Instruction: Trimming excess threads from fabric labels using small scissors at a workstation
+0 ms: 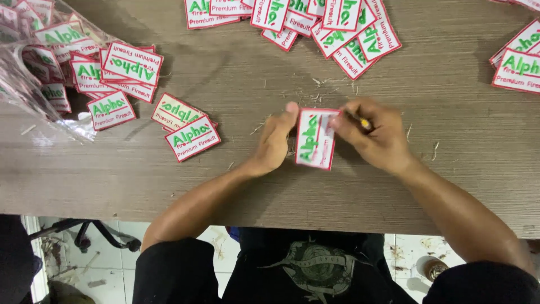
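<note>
A clear plastic bag (28, 67) spills red-bordered embroidered patches (132, 63) onto the wooden tabletop (236, 186). At centre, the left hand (274, 141) steadies one patch (315, 139) flat by its edge. The right hand (374, 135) pinches its other edge, gripping a small yellow-tipped tool (364, 122), seemingly for trimming threads.

Patch (315, 139), frame centre: white ground, red border, green lettering over smaller red lettering.
Patches (193, 138), left of centre, and patches (332, 25), top centre: same white, red and green scheme.
Bag (22, 73), upper left: clear plastic, glossy, showing more white-and-red patches.
Table (242, 73): grey-brown wood grain, flecked with pale thread scraps.
Tool (365, 123), centre right: yellow tip.
Shirt (315, 270), bottom centre: black, grey printed emblem.
Floor (225, 236), bottom: white, speckled with dirt.
</note>
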